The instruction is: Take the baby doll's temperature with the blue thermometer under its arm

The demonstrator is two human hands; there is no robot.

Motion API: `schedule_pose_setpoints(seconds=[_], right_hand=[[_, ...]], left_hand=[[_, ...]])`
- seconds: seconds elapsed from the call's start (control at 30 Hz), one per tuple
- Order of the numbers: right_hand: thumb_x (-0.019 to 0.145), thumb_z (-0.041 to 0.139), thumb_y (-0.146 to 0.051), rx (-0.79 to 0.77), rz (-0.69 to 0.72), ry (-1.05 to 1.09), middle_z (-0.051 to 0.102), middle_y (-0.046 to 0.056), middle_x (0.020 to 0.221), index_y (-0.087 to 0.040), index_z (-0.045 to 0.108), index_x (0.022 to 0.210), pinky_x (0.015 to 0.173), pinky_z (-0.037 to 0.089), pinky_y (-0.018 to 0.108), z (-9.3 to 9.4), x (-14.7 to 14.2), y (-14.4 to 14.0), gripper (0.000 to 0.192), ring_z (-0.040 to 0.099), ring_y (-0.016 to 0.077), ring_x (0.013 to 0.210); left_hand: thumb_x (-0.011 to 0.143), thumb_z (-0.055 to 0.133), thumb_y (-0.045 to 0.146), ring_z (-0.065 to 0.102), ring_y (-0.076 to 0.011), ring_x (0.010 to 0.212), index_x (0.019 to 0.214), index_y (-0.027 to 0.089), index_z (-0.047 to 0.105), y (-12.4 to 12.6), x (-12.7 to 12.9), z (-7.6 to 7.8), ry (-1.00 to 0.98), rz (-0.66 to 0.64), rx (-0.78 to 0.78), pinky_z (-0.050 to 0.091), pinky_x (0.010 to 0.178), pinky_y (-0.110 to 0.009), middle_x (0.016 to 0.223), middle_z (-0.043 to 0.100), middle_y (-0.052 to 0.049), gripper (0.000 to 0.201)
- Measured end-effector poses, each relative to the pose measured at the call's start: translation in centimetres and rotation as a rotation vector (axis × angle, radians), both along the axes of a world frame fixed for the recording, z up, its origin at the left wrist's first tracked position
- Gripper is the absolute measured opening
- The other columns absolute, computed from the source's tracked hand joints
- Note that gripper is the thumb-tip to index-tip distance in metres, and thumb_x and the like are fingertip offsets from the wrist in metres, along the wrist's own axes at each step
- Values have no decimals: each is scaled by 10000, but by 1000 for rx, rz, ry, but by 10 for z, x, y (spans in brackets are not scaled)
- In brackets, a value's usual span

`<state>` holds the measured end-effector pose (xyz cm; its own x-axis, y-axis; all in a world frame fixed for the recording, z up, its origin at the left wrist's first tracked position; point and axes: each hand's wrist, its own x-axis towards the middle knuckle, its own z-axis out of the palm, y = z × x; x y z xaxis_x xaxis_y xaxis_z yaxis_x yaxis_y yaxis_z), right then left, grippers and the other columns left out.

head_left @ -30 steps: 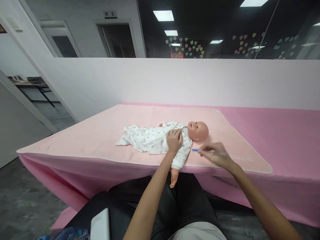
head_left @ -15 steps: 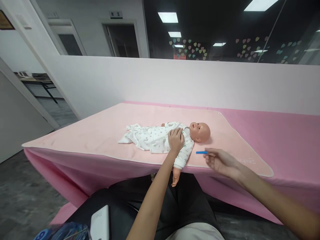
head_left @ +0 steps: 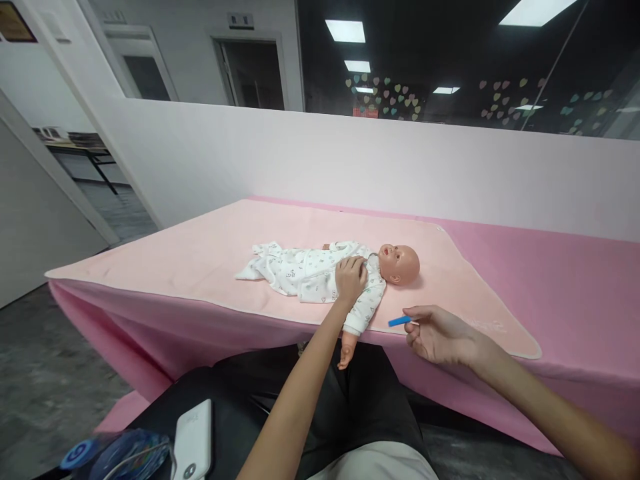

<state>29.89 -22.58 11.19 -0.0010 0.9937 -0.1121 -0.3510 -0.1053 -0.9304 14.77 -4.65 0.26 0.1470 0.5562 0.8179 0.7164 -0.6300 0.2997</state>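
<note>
Moved: my right hand (head_left: 440, 333) has drawn back toward me and lower, bringing the blue stick (head_left: 399, 321) to the near edge of the pink blanket (head_left: 200, 260); my left hand (head_left: 350, 279) has stayed on the baby doll (head_left: 330, 273).
Right grip: fingertips pinched on one end of the blue stick, its other end pointing toward the doll's sleeve.
Left grip: palm down, fingers loosely spread, pressing the doll's chest and clasping nothing.
Doll: on its back along the blanket, head to my right, one arm hanging over the table edge.
Handling: I judge the stick light, thin and rigid, easy to let twist, so I'd pinch near its middle. The doll's suit is soft and likely to slide; the torso gives firmer hold.
</note>
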Motion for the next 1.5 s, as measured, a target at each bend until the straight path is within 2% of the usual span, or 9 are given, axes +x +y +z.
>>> schedule_pose_setpoints(seconds=[0.07, 0.17, 0.33, 0.73, 0.9, 1.0, 1.13, 1.4, 1.5], right_hand=[[647, 663, -161, 1, 4, 43, 543, -23, 483, -168, 508, 600, 415, 456, 186, 9, -2, -4, 162, 506, 79, 423], [690, 645, -236, 377, -307, 159, 560, -44, 517, -187, 514, 649, 439, 460, 168, 17, -6, -7, 146, 523, 70, 452], [749, 613, -251, 97, -21, 50, 587, -14, 560, -176, 525, 705, 437, 487, 207, -8, -22, -4, 123, 580, 109, 490], [743, 636, -246, -52, -46, 179, 559, -33, 523, -170, 522, 724, 444, 532, 210, -50, -21, -2, 139, 611, 121, 498], [683, 680, -221, 63, -238, 80, 580, -27, 537, -167, 536, 670, 425, 509, 180, -31, 10, 22, 155, 569, 88, 444], [683, 674, -375, 374, -525, -142, 601, -27, 573, -178, 559, 695, 437, 497, 199, -33, 20, 37, 228, 572, 94, 464], [639, 695, -423, 285, -125, -618, 633, 16, 615, -160, 614, 694, 506, 505, 245, -64, 21, 52, 281, 611, 142, 555], [826, 495, -222, 632, 85, -1376, 674, 65, 1012, -212, 683, 870, 823, 487, 361, -105, 50, 86, 193, 630, 223, 914], [794, 516, -154, 632, 78, -1374, 645, 63, 1096, -221, 702, 846, 902, 460, 391, -114, 58, 94, 205, 600, 239, 1019]], left_hand=[[825, 465, 181, 534, -173, 904, 926, 214, 611, 1, 0, -1, -12, 7, 16, 350, 822, -327, 957, 650, -18, 181], [819, 473, 179, 534, -177, 880, 919, 220, 610, 2, 0, -2, -14, 10, 28, 349, 802, -328, 931, 651, -19, 174], [816, 480, 178, 534, -185, 877, 906, 221, 614, 3, 0, -3, -25, 13, 34, 345, 793, -333, 915, 652, -22, 167], [815, 477, 179, 536, -191, 875, 915, 212, 619, 5, 0, -3, -11, 20, 17, 344, 787, -336, 909, 651, -37, 177], [810, 483, 178, 534, -190, 879, 912, 217, 616, 5, 0, -4, -16, 18, 20, 342, 786, -334, 902, 652, -31, 172], [814, 476, 175, 534, -191, 873, 910, 215, 612, 5, 0, -4, -19, 13, 23, 341, 784, -335, 903, 652, -32, 172], [815, 474, 167, 533, -192, 870, 903, 214, 601, 5, 0, -3, -22, 7, 22, 339, 780, -335, 909, 650, -31, 162], [827, 459, 155, 525, -183, 884, 889, 214, 577, 3, -1, -3, -27, -9, 4, 339, 787, -328, 935, 637, -29, 146], [822, 463, 148, 523, -185, 888, 890, 214, 575, 3, -1, -2, -32, -10, 8, 342, 787, -326, 944, 634, -27, 146]])
